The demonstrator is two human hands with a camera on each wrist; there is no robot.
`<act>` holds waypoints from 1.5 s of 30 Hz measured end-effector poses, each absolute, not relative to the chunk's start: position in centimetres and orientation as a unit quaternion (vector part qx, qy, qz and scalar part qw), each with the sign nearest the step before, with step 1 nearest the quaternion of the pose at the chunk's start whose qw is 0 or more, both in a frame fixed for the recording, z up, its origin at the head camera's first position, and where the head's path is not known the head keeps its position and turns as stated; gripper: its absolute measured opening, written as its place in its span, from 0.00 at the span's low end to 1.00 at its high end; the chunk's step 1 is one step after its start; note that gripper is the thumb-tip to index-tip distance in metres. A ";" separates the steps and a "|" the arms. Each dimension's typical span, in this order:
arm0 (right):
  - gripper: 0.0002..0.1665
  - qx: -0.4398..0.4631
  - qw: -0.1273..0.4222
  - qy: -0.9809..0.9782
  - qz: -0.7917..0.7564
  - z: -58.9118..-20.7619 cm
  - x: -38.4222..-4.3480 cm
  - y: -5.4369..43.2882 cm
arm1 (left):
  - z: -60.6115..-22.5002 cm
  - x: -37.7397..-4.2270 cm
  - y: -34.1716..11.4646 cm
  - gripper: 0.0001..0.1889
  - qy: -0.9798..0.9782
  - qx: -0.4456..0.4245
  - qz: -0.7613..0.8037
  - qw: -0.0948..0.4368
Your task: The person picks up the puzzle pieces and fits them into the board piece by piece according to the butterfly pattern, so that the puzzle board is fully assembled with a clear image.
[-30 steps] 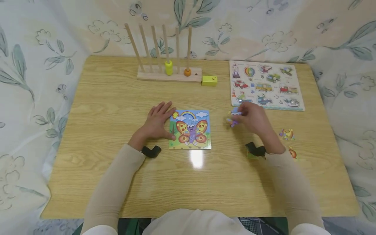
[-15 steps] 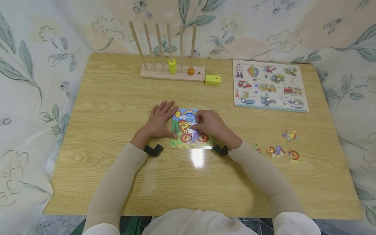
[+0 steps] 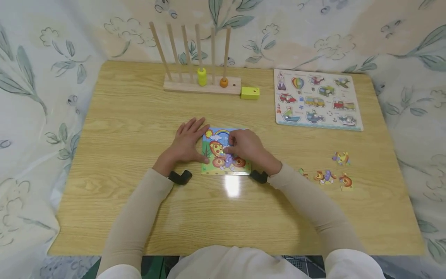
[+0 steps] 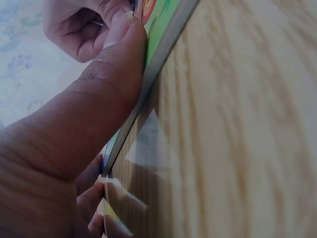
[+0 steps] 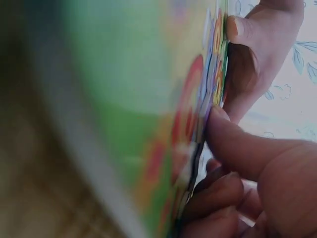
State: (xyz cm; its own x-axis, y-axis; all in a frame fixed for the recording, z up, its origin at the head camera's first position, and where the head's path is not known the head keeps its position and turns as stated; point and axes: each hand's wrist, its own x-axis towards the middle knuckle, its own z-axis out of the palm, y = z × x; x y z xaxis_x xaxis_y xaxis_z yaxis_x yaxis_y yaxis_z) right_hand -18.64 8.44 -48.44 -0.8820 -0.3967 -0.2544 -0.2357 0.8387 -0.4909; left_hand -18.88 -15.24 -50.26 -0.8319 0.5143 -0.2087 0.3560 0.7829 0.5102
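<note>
A square puzzle board with a butterfly picture lies on the table. My left hand rests at its left side with fingers spread, the thumb on the board's edge. In the left wrist view the left thumb lies along the green border. Over the upper right of the board, my right hand has its fingers curled and pinches a puzzle piece, mostly hidden under the hand. The right wrist view shows the right thumb against the picture surface.
Several loose puzzle pieces lie at the right, one partly behind the right sleeve. A vehicle peg puzzle is at the back right. A wooden peg stand and a yellow block stand at the back.
My right hand has carried the blue-and-purple piece left from beside the board onto its upper right, and stays there since half a second ago. The left hand holds its place.
</note>
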 end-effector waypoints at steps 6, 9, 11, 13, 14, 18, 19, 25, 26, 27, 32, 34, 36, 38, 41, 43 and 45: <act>0.10 -0.168 0.116 0.937 -0.284 -48.5 -17.8 12.0 | -50.5 -18.7 -15.6 0.62 0.929 0.229 0.233 0.174; 0.10 -0.101 0.074 0.951 -0.283 -47.4 -17.6 17.0 | -50.6 -18.7 -15.7 0.62 0.930 0.227 0.234 0.170; 0.12 -0.045 0.050 0.964 -0.257 -46.5 -17.3 21.1 | -50.5 -18.7 -15.9 0.62 0.931 0.226 0.233 0.168; 0.18 0.010 0.047 0.973 -0.225 -45.6 -16.8 25.1 | -50.5 -18.6 -16.2 0.62 0.932 0.223 0.232 0.165; 0.21 0.037 0.050 0.977 -0.206 -45.3 -16.4 26.9 | -50.5 -18.6 -16.3 0.62 0.932 0.223 0.232 0.165; 0.35 0.104 0.096 0.979 -0.143 -45.3 -14.8 32.4 | -50.5 -18.4 -16.8 0.62 0.933 0.220 0.235 0.163; 0.38 0.116 0.110 0.978 -0.134 -45.5 -14.4 33.3 | -50.5 -18.4 -16.8 0.62 0.933 0.219 0.237 0.162; 0.45 0.153 0.136 0.971 -0.125 -46.5 -12.7 34.9 | -50.5 -18.5 -16.6 0.62 0.930 0.226 0.240 0.161; 0.45 0.156 0.133 0.971 -0.127 -46.5 -12.6 34.9 | -50.6 -18.5 -16.6 0.62 0.930 0.228 0.240 0.160; 0.44 0.159 0.131 0.970 -0.128 -46.5 -12.6 34.9 | -50.6 -18.5 -16.5 0.62 0.930 0.228 0.241 0.160; 0.44 0.165 0.134 0.967 -0.138 -46.4 -12.5 35.3 | -50.7 -18.7 -16.2 0.62 0.928 0.232 0.242 0.159; 0.41 0.160 0.133 0.967 -0.146 -46.4 -12.6 35.3 | -50.7 -18.7 -16.0 0.62 0.928 0.233 0.242 0.161; 0.35 0.147 0.121 0.967 -0.168 -46.2 -12.7 34.8 | -50.6 -18.8 -15.9 0.62 0.927 0.234 0.243 0.162; 0.29 0.127 0.112 0.965 -0.202 -45.7 -13.0 33.6 | -50.6 -18.8 -15.8 0.62 0.926 0.236 0.244 0.163; 0.22 0.070 0.120 0.945 -0.295 -44.9 -13.9 30.2 | -50.6 -18.8 -15.6 0.62 0.925 0.239 0.246 0.165; 0.19 0.021 0.150 0.923 -0.353 -44.3 -14.7 27.1 | -50.6 -18.8 -15.5 0.61 0.924 0.240 0.245 0.167; 0.16 -0.024 0.185 0.895 -0.405 -44.3 -15.6 23.8 | -50.6 -18.8 -15.3 0.61 0.924 0.241 0.244 0.168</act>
State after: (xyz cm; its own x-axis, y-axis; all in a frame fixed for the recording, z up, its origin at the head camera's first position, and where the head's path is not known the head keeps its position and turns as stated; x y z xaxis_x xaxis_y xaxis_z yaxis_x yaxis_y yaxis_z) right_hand -15.57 23.83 -44.34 -0.9304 -0.1934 -0.3114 0.1063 0.6707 -0.7340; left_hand -18.81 -15.30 -50.56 -0.8279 0.5267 -0.1926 0.3627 0.7647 0.5326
